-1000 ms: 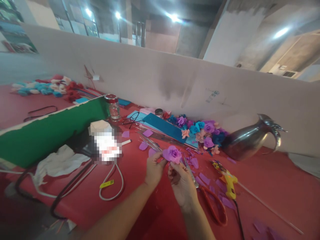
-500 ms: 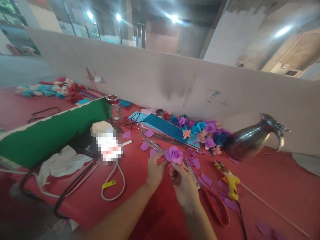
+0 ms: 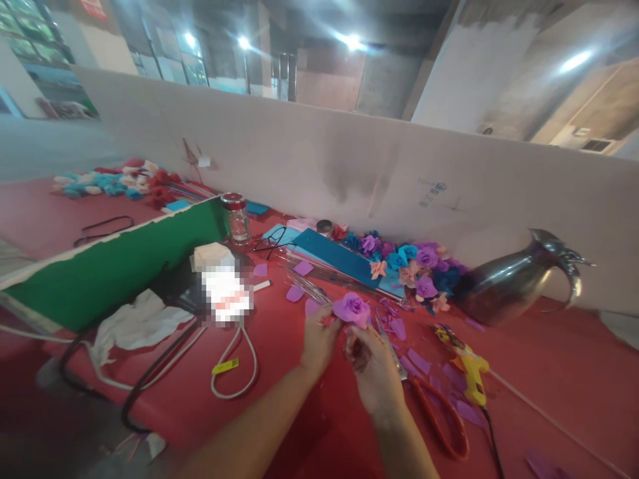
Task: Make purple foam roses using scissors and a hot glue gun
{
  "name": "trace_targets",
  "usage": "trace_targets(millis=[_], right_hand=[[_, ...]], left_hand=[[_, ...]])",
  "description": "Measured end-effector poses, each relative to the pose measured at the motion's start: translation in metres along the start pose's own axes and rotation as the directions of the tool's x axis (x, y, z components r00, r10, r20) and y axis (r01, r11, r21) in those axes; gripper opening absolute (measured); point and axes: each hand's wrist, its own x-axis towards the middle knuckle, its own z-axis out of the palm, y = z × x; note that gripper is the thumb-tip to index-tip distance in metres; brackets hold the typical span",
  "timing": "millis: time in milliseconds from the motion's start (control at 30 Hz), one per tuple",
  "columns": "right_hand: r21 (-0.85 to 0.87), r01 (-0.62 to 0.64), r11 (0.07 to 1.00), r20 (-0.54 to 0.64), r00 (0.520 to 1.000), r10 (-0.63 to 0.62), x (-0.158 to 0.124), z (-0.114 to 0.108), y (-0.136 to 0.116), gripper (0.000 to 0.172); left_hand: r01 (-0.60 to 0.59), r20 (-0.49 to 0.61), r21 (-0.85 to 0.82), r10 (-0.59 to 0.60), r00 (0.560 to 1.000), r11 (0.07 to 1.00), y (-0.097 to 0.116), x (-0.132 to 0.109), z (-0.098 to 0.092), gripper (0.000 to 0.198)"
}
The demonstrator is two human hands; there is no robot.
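Purple paper, curled into a rose [image 3: 354, 308], is held above the red table [image 3: 564, 372], between the person's two hands. Left hand [image 3: 317, 346]: thumb and finger grasp the rose at its left edge. Right hand [image 3: 377, 372]: fingers curled, tips just under the lower petals; whether they pinch a petal or a part beneath cannot be told, the fingers hiding that spot. Changes over the last second are slight: the view has swung a little leftward, so that everything sits farther right, while the rose stays between the same fingers. As a judgement, this indicates steady handling of the one flower, no fresh piece being added. Beside the right hand lie the scissors [image 3: 415, 384], red-handled, with loose petals [image 3: 419, 361] scattered near them; farther right rests a yellow glue gun [image 3: 474, 379], held by neither hand. Behind the rose, a heap of flowers [image 3: 425, 288] in purple, blue and peach lies near blue paper [image 3: 334, 253] and a metal jug [image 3: 514, 279], tilted well over.
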Motion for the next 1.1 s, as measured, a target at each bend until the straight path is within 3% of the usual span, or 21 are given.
trace_targets(millis=[200,300,433,533,600,767,967,1100], right_hand=[[-0.091,0.109,0.990,-0.076,0.990,-0.116,0.000,-0.001,0.002,0.024],[-0.205,0.154,0.967,-0.165,0.968,-0.189,0.005,-0.004,0.000,0.015],[-0.332,0.221,0.917,-0.128,0.953,-0.276,0.015,-0.012,-0.004,0.029],[-0.356,0.230,0.906,-0.108,0.953,-0.284,0.021,-0.021,-0.005,0.028],[-0.396,0.254,0.883,-0.092,0.945,-0.313,0.024,-0.027,-0.003,0.027],[-0.572,0.321,0.755,0.009,0.923,-0.385,0.026,-0.031,0.002,0.024],[-0.796,0.366,0.482,0.087,0.857,-0.507,0.019,-0.022,0.004,0.024],[-0.828,0.390,0.403,0.116,0.822,-0.557,0.015,-0.022,0.002,0.027]], left_hand=[[0.024,0.008,-0.077,-0.024,1.000,0.997,-0.001,0.005,-0.003,0.013],[0.080,0.026,-0.111,-0.078,0.997,0.991,0.008,0.005,0.001,0.016],[0.192,0.120,-0.231,-0.167,0.979,0.954,0.023,0.004,0.016,0.020],[0.262,0.119,-0.273,-0.238,0.964,0.925,0.028,0.005,0.026,0.019],[0.249,0.113,-0.273,-0.226,0.968,0.929,0.026,0.007,0.029,0.019],[0.142,0.120,-0.222,-0.118,0.986,0.965,0.014,0.010,0.021,0.022],[0.157,0.189,-0.270,-0.107,0.976,0.950,0.002,0.012,0.016,0.026],[0.210,0.278,-0.341,-0.115,0.954,0.916,-0.001,0.008,0.019,0.030]])
